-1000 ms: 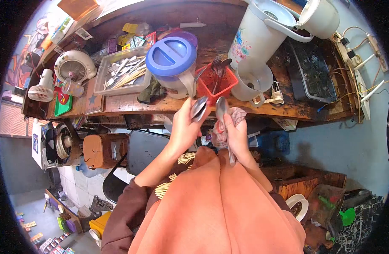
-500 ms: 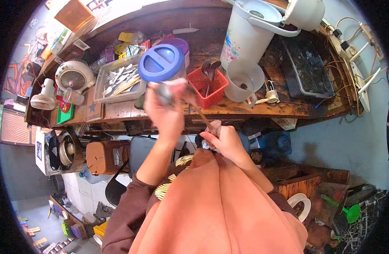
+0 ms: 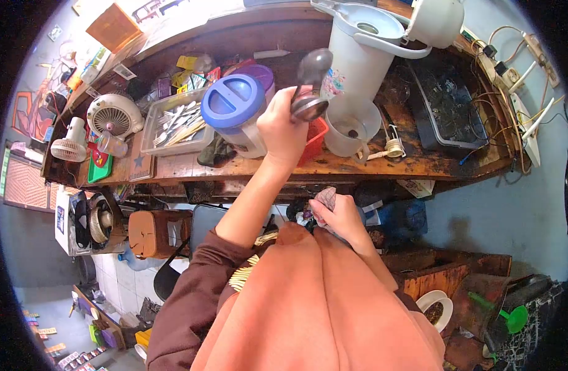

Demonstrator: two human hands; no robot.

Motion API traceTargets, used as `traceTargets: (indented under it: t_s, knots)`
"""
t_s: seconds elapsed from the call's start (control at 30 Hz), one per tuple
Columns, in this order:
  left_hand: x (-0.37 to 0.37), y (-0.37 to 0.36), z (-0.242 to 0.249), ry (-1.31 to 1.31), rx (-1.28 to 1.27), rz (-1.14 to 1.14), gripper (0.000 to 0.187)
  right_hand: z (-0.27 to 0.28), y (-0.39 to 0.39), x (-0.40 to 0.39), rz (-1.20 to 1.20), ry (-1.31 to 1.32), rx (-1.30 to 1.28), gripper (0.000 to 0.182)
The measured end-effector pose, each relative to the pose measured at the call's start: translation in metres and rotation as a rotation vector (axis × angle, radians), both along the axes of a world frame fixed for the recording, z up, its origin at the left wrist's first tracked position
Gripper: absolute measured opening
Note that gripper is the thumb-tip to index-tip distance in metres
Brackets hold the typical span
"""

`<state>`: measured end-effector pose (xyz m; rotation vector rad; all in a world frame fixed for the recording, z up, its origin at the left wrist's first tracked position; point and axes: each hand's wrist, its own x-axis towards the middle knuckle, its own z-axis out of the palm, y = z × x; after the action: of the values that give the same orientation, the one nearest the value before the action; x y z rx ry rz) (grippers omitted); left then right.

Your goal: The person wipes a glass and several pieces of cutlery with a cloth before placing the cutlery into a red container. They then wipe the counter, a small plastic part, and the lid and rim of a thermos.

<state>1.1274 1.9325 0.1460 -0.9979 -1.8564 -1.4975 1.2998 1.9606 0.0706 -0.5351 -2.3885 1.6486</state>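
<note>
My left hand is raised over the wooden counter and closed around several spoons, their dark metal bowls pointing up and right. Behind it stands a red square container, partly hidden by the hand. Just left of the hand is a clear tub with a blue lid. Lower down, near my body, my right hand pinches a crumpled pinkish cloth. A translucent measuring jug stands right of the red container.
A large white thermos and a black bin stand at the back right. To the left are a cutlery tray, a small fan and a green tray. The counter's front edge runs across the view.
My left hand has moved right and up, to the red container. The utensil that reached down to my right hand is away from it, and the cloth there now shows clearly.
</note>
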Motion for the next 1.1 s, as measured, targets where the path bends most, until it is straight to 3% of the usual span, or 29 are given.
traceTargets:
  t_s: [0.13,0.23,0.3,0.33,0.4,0.43,0.53,0.6,0.63,0.7,0.73,0.8,0.87,0.97,1.1]
  knots:
    - [-0.005,0.008,0.011,0.02,-0.094,0.012,0.016,-0.003,-0.001,-0.005,0.004,0.015,0.003,0.029]
    - [-0.014,0.014,0.001,-0.017,-0.304,0.093,0.016,-0.012,0.0,-0.021,-0.006,0.017,-0.036,0.026]
    - [-0.013,0.015,0.0,-0.034,-0.343,0.082,0.019,-0.038,0.006,-0.043,-0.061,0.092,-0.274,0.029]
    - [-0.012,0.014,0.002,-0.034,-0.342,0.082,0.019,-0.04,0.006,-0.054,-0.061,0.092,-0.273,0.029]
    - [-0.009,0.009,0.011,0.055,-0.138,-0.002,0.019,-0.041,0.006,-0.076,-0.254,0.043,0.144,0.037]
    - [-0.007,0.004,0.015,0.054,-0.138,0.0,0.019,-0.045,0.004,-0.088,-0.252,0.043,0.144,0.037]
    - [0.003,-0.032,0.021,-0.131,-0.052,-0.13,0.022,-0.054,-0.001,-0.111,-0.434,-0.014,0.301,0.045]
    - [0.006,-0.065,0.02,-0.824,-0.063,-0.5,0.033,-0.056,-0.002,-0.117,-0.522,-0.083,0.282,0.047]
    - [-0.003,-0.072,0.01,-0.82,-0.064,-0.494,0.033,-0.071,-0.001,-0.121,-0.582,0.067,0.3,0.047]
    - [-0.019,-0.082,-0.026,-1.238,-0.195,-0.753,0.04,-0.068,-0.001,-0.118,-0.556,0.107,0.24,0.046]
    - [-0.018,-0.08,-0.032,-1.238,-0.19,-0.748,0.04,-0.067,0.0,-0.118,-0.537,0.144,0.184,0.044]
    - [-0.011,-0.074,-0.044,-0.666,-0.037,-0.619,0.044,-0.072,0.002,-0.122,-0.533,0.15,0.178,0.044]
    - [-0.012,-0.084,-0.037,-0.786,-0.019,-0.627,0.04,-0.069,0.003,-0.123,-0.547,0.021,0.119,0.043]
    - [-0.023,-0.099,-0.037,-0.766,0.018,-0.62,0.029,-0.063,0.001,-0.123,-0.565,0.131,0.271,0.049]
    - [-0.04,-0.111,-0.033,-0.786,0.007,-0.577,0.034,-0.06,0.002,-0.127,-0.584,0.077,0.244,0.055]
